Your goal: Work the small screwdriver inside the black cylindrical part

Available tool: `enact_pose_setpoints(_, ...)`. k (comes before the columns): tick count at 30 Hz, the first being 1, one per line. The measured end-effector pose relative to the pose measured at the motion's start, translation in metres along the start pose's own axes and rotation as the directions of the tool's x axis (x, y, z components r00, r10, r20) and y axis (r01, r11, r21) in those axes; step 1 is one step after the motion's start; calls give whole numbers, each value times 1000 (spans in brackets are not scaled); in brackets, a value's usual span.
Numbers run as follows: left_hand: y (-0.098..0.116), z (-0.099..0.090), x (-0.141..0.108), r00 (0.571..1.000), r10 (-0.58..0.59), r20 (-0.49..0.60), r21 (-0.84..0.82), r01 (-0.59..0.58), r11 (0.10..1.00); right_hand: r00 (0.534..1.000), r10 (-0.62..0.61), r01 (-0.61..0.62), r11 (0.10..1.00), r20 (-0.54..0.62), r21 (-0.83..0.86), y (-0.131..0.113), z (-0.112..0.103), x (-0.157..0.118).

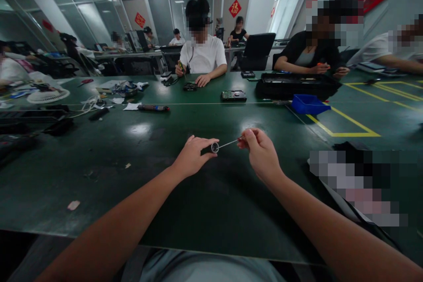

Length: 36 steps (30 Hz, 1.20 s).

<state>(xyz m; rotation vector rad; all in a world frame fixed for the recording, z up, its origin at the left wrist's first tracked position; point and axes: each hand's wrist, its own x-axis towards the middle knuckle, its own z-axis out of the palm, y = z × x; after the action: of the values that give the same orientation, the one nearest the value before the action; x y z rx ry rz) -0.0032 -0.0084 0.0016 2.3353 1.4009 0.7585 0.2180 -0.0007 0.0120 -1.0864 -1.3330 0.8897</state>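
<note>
Between the thumb and fingers of my left hand (191,156) is a small round metal ring-like part (215,147) with a dark inside, its open face turned towards me. My right hand (261,152) pinches a thin, straight metal rod (228,143); most of its grip end is hidden by the fingers. The rod's far tip reaches the ring's opening, though I cannot tell how deep it goes. Both hands are raised over the green table (211,211), close together in front of me.
Across the table a person in a white shirt (205,55) works with a screwdriver near a hard drive (234,95). A blue bin (309,104) and a long black housing (294,85) lie at the right. A screwdriver (153,108) and cables (90,105) lie at the left.
</note>
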Motion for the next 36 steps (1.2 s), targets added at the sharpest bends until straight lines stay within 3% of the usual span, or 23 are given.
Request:
enact_pose_setpoints(11, 2, 1, 0, 1000, -26, -5, 0, 26, 1000, 995, -66, 79, 981, 76, -175, -18, -2, -8)
enact_pose_setpoints(15, 0, 3, -1, 999, -29, -17, 0, 29, 1000, 996, -72, 84, 927, 46, -365, -22, -4, -9)
enact_pose_setpoints(19, -1, 3, -1, 1000, -29, -9, -4, 29, 1000, 986, -156, 162, 882, 52, -442, -20, -5, -10)
enact_pose_setpoints(27, 0, 1, 0, 999, -28, -27, -26, 27, 999, 971, -191, 235, 873, 144, -427, -22, -4, -12)
enact_pose_setpoints(36, -3, 2, -1, 998, -32, -57, -24, 30, 999, 907, -251, 371, 855, 338, -361, -25, -6, -11)
